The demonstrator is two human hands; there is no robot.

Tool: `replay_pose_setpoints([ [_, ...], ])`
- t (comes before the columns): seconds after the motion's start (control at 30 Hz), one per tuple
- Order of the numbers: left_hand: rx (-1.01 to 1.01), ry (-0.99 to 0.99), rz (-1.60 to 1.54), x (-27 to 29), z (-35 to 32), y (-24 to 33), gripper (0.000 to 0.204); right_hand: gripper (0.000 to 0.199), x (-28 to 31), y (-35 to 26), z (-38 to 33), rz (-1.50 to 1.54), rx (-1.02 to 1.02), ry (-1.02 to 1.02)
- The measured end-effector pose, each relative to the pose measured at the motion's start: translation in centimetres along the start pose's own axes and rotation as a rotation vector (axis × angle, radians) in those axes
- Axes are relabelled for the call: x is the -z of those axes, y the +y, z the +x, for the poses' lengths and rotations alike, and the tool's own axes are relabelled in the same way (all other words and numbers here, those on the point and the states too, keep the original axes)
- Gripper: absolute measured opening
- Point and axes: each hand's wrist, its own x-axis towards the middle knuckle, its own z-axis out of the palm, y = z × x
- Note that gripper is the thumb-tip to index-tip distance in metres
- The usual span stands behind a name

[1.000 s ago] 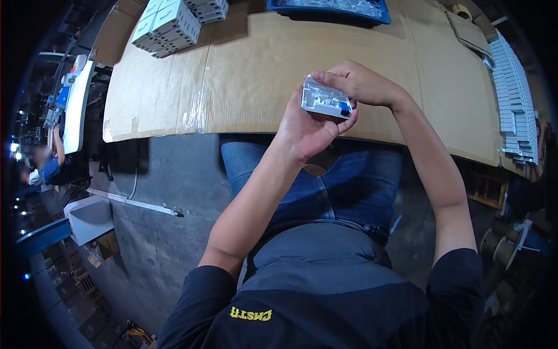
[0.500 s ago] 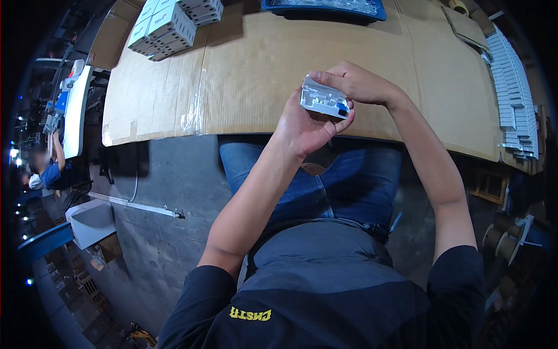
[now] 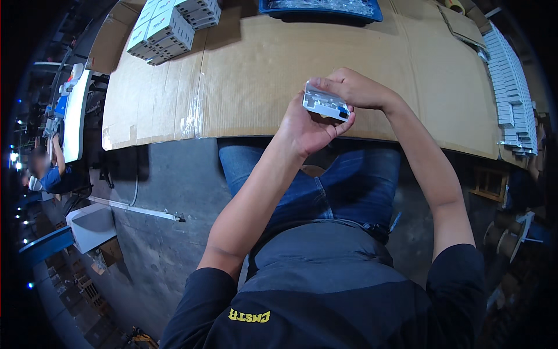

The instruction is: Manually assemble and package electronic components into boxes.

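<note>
Over the near edge of the cardboard-covered table, my left hand [image 3: 305,129] cradles a small white plastic housing [image 3: 324,104] from below, its fingers curled round it. Moulded ribs and compartments show inside the housing, and a small blue part [image 3: 343,109] sits at its right end. My right hand [image 3: 354,87] grips the housing's far side from above, with the thumb lying along the upper edge. A lid or raised flap seems to stand along that edge, but the right hand partly hides it.
White boxes [image 3: 165,32] are stacked at the far left of the cardboard sheet [image 3: 256,70]. A blue tray [image 3: 319,13] of clear plastic pieces stands at the back. Rows of white pieces [image 3: 512,93] line the right side. Another person [image 3: 55,171] sits at a far-left bench.
The housing has tipped so its inside shows at a flatter angle. My right hand has shifted slightly down with its thumb over the upper edge. My left hand keeps its hold.
</note>
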Motion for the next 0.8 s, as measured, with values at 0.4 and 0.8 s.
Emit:
replay_pose_setpoints([
  [0.4, 0.035, -0.223, -0.056, -0.3, -0.4, -0.2, 0.054, 0.064, 1.4, 0.3, -1.3, 0.097, 0.028, 0.082],
  [0.8, -0.003, -0.238, -0.045, -0.5, -1.0, -0.2, 0.05, 0.059, 0.8, -2.9, -2.7, 0.088, 0.051, 0.082],
])
